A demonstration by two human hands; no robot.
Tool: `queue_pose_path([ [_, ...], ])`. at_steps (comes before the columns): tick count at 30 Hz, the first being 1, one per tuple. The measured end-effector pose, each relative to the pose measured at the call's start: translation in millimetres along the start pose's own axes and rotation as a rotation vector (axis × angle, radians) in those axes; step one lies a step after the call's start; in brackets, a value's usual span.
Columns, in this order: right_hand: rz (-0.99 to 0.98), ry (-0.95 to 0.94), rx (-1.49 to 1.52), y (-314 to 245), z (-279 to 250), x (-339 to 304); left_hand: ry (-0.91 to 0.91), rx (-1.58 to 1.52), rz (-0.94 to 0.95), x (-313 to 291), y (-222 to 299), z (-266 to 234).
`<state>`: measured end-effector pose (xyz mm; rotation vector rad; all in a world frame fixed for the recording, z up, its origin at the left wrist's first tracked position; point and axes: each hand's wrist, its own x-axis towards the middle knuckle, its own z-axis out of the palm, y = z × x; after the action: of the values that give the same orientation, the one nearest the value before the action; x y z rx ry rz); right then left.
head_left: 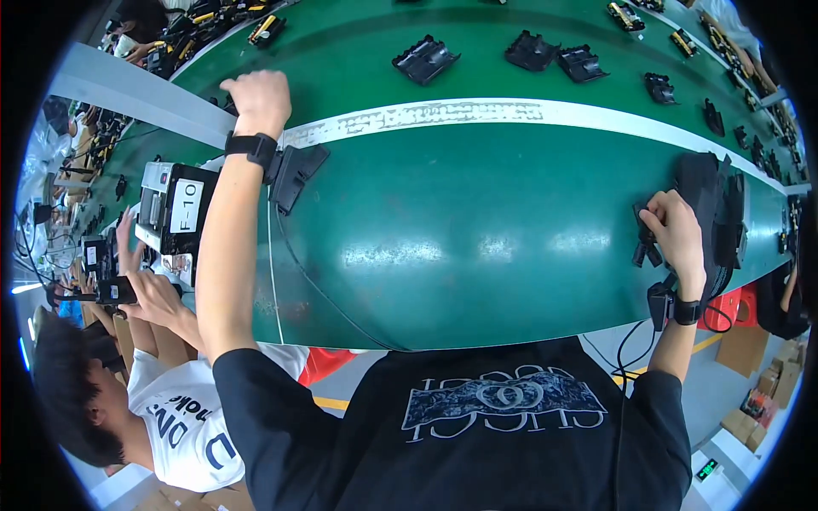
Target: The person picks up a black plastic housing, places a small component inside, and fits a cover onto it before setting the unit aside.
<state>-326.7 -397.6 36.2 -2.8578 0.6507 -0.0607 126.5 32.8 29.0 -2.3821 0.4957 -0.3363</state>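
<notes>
My left hand (260, 98) reaches far out over the green surface on the left, beside the grey post. Its fingers are curled down, and whatever they may hold is hidden beneath them. By that wrist lies an angular black plastic piece (298, 177). At the right of the bench, my right hand (676, 232) is closed on a small black plastic part (645, 237). Just right of that hand stand larger black plastic housings (700, 183), grouped together. Both wrists carry black straps, and a cable hangs from the right one.
Beyond the white strip (417, 113), several black plastic shells (426, 60) lie on a green belt (358, 68). A boxy machine (183, 209) stands left, where a co-worker (183, 409) sits with both hands raised. A thin cable (319, 289) crosses the green bench (477, 196).
</notes>
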Motion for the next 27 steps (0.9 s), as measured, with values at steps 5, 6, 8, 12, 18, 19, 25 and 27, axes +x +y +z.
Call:
queue_pose_path([
  [5, 0.008, 0.053, 0.146, -13.3, 6.3, 7.1, -0.053, 0.058, 0.044, -15.9, 2.5, 19.6],
  [6, -0.011, 0.064, 0.174, -15.5, 7.4, 9.8, -0.048, 0.042, 0.047, -11.8, -0.2, 21.2],
  [8, -0.032, 0.076, 0.202, -20.0, 10.3, 13.1, -0.033, 0.009, 0.051, -4.2, -9.9, 23.4],
  [12, -0.098, 0.033, 0.238, -23.3, 16.8, 17.0, 0.155, 0.004, 0.086, -0.7, -55.6, 21.3],
  [18, 0.089, -0.066, 0.352, -40.9, 6.6, 17.6, 0.424, -0.233, -0.045, -3.2, -54.1, -52.9],
  [19, 0.163, -0.096, 0.407, -43.7, 3.5, 17.5, 0.430, -0.246, -0.030, -11.9, -42.1, -70.7],
  [25, -0.382, -0.091, 0.259, -51.7, 5.4, 19.0, 0.482, -0.683, 0.520, -124.3, 88.0, -147.5],
  [27, -0.391, -0.150, 0.262, -66.4, 2.6, 21.0, 0.383, -0.903, 0.652, -155.3, 126.1, -146.4],
])
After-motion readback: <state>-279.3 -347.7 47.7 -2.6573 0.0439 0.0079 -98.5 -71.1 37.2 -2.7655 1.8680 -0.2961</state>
